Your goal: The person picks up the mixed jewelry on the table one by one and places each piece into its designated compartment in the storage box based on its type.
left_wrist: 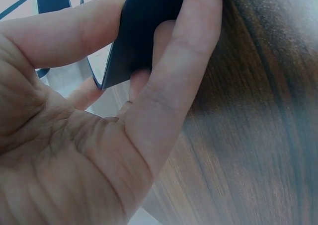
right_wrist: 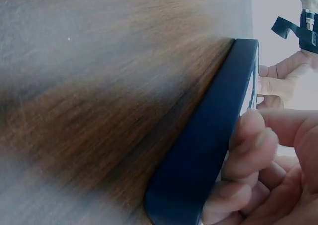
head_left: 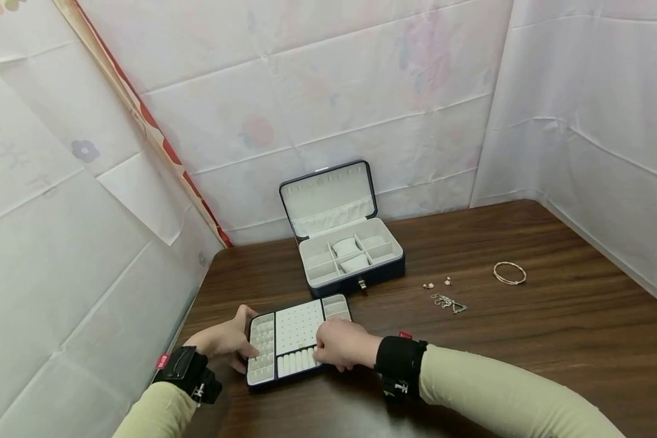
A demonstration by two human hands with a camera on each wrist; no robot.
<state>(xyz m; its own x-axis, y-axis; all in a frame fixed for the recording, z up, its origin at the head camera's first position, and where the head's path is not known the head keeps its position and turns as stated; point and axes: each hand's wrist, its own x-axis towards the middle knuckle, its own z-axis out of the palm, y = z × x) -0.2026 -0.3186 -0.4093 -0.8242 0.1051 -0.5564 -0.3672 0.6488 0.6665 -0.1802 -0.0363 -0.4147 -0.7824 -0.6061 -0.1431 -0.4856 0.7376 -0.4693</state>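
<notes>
A shallow jewelry tray (head_left: 299, 325) with a dotted white panel, small side compartments and a row of white ring rolls (head_left: 294, 363) lies on the table. My left hand (head_left: 227, 337) grips its left edge, thumb on top and fingers along the dark outer wall (left_wrist: 144, 41). At the right end of the ring rolls, my right hand (head_left: 344, 344) bends over the tray with curled fingers. In the right wrist view those fingers (right_wrist: 253, 155) lie against the rim above the navy side wall (right_wrist: 208, 135). Whatever may be between the right fingertips is hidden.
Behind the tray stands an open navy jewelry box (head_left: 356, 277) with its lid up and white cushions (head_left: 354, 263) inside. To the right lie small earrings (head_left: 448, 281), a silver chain with a triangular pendant (head_left: 449, 302) and a bangle (head_left: 509, 274). Patterned sheeting borders the table.
</notes>
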